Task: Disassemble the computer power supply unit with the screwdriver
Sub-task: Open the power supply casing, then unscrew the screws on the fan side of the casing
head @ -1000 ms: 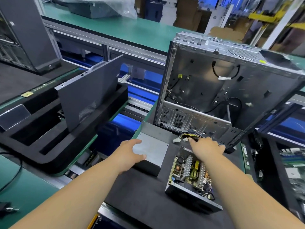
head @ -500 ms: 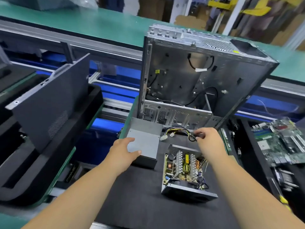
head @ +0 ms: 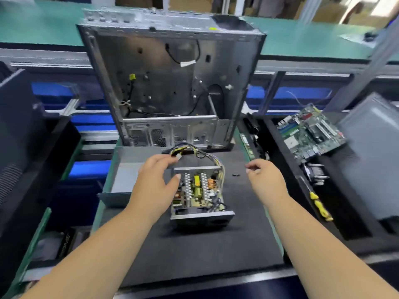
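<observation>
The opened power supply unit lies on the black mat, its circuit board and heat sinks exposed. Its cable bundle loops behind it. The grey metal cover lies to its left. My left hand hovers over the unit's left side with fingers spread, thumb at the heat sink and fingertips near a white connector. My right hand is right of the unit, fingers loosely curled, with nothing visible in it. A yellow-handled screwdriver lies in the black tray at the right.
An empty computer case stands open behind the mat. A small black screw lies on the mat. A motherboard rests in the right tray. A black foam tray with a dark panel is at the left.
My left hand left the grey cover and moved right onto the unit. My right hand let go of the cables and drew away to the right. The view swung to the right.
</observation>
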Demonstrator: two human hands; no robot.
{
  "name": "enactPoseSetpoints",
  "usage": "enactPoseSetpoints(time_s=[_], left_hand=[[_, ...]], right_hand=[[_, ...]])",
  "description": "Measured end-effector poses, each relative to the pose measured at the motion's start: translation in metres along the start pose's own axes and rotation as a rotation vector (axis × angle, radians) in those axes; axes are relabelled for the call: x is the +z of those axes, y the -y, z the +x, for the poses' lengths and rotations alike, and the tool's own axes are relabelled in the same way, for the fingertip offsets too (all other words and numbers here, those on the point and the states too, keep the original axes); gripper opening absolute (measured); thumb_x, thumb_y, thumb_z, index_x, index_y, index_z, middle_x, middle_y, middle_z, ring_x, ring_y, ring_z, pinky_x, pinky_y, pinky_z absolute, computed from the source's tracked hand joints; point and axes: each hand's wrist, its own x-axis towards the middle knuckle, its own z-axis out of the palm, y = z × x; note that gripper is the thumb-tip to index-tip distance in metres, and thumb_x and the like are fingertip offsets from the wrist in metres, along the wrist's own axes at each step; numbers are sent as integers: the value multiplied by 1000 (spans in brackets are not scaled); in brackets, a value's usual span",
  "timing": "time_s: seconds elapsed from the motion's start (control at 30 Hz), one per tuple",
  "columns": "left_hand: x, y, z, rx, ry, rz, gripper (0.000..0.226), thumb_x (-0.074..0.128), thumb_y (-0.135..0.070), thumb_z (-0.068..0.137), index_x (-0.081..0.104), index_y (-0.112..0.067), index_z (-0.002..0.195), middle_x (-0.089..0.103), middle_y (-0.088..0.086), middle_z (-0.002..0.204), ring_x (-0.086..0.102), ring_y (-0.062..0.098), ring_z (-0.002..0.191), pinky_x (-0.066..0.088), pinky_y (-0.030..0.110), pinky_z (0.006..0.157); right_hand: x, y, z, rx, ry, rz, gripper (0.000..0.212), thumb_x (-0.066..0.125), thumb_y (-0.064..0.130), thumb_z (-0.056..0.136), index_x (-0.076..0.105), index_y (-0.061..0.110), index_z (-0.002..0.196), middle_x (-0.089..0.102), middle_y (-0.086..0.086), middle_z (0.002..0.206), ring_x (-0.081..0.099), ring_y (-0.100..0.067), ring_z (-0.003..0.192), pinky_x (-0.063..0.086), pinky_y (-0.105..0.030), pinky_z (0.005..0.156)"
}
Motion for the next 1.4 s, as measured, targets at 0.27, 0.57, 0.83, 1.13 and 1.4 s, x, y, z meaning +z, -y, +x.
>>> enactPoseSetpoints(time_s=[0.27,0.57,0.83,1.13,1.4], left_hand=[[69,-56,-10,67,109,-4,34,67,-20,88,64,-36,118,49,-18,124,45,1,121,34,23,103],[118,-103,-16,83,156,-3,33,68,-18,88,63,-38,114,50,-22,120,43,-5,117,28,14,100],[146,-127,-23,44,167,4,32,66,-20,90,62,-40,114,51,-21,122,45,-4,117,29,16,99],[150,-128,-31,-4,127,-12,32,65,-18,91,62,-39,115,49,-25,121,41,-14,115,23,-4,91],[123,-105,-31,-64,43,-27,33,67,-12,89,65,-33,114,55,-13,119,48,-1,113,27,-2,91]], right_hand=[[-70,-103,-5,200,-54,-82,11,59,23,89,67,31,92,67,8,94,63,-22,84,51,-38,82],[-102,-169,16,342,-67,-180,17,67,27,86,64,30,103,63,5,101,59,-26,101,36,-38,86],[-103,-195,27,344,57,-276,35,73,33,81,53,25,107,48,2,100,54,-26,96,34,-35,77],[-97,-206,30,286,122,-256,27,69,26,87,48,17,101,59,-5,99,54,-22,77,34,-31,54],[-97,-158,22,129,-89,54,13,55,25,95,46,22,103,61,4,82,56,-14,67,35,-31,52]])
